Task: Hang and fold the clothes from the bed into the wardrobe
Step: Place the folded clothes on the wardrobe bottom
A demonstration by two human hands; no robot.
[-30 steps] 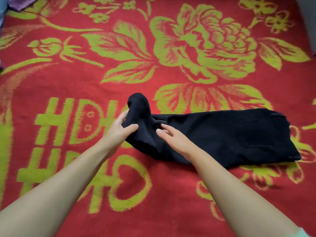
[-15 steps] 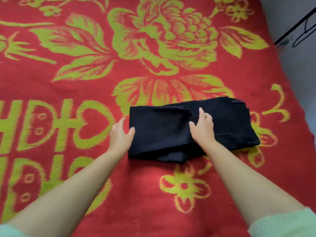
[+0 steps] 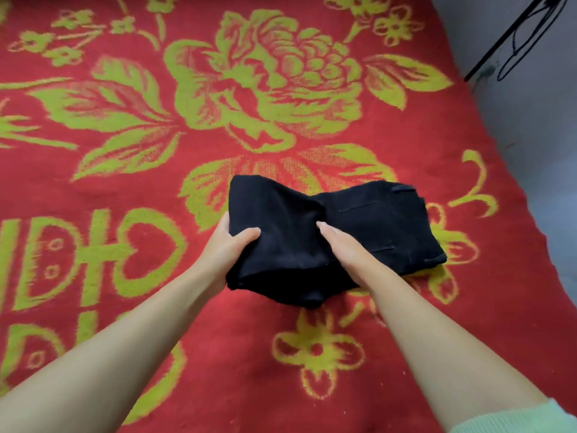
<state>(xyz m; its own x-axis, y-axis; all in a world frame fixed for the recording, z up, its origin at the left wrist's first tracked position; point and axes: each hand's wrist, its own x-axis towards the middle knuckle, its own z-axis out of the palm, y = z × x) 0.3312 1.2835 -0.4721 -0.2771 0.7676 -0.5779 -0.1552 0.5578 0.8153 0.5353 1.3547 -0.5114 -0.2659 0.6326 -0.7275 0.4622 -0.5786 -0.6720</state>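
Observation:
Folded black trousers [image 3: 374,220] lie on the bed near its right side. My left hand [image 3: 228,245] grips the folded left end, thumb on top and fingers underneath, and that end is raised off the blanket. My right hand [image 3: 346,248] lies on the middle of the trousers with its fingers straight, pressing at the crease. The right end with the waistband and pocket seams stays flat on the bed.
The bed is covered by a red blanket [image 3: 125,182] with large yellow-green flowers and characters. Its right edge runs diagonally past a grey floor [image 3: 537,126]. A black rail with a wire hanger [image 3: 512,35] shows at the top right corner.
The long trousers were folded in half, then laid flat. Now my left hand has taken hold of the left end and lifted it, while my right hand has shifted onto the middle.

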